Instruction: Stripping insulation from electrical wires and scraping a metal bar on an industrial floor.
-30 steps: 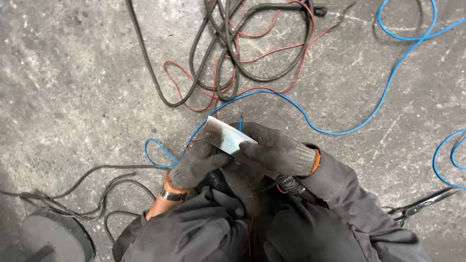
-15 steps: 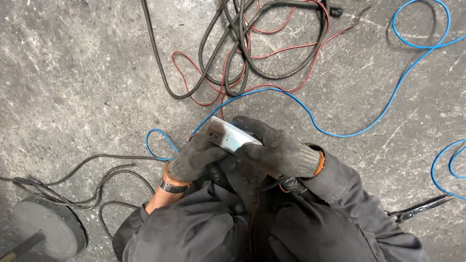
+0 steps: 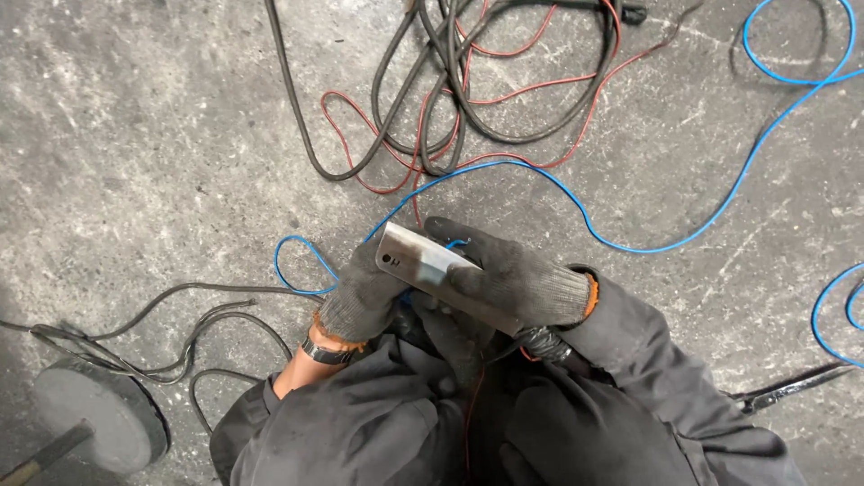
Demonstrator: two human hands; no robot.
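Both my hands wear dark grey knit gloves and meet over a concrete floor. My right hand (image 3: 522, 279) wraps over a flat silvery metal tool (image 3: 423, 259) with a small hole near its end. My left hand (image 3: 364, 292) grips the tool's lower left end from below. A thin blue wire (image 3: 301, 265) loops out just left of my left hand and runs under the tool, then away to the upper right. A wristwatch shows on my left wrist.
A tangle of black cables (image 3: 450, 99) and red wire (image 3: 378, 153) lies on the floor ahead. Thin black cables (image 3: 180, 315) trail left. A grey round disc (image 3: 94, 414) with a handle sits bottom left. Dark pliers (image 3: 792, 385) lie at the right.
The metal tool has turned in my hands, its holed end now pointing left and tilted more flat. Both hands stay closed on it; the view has shifted slightly.
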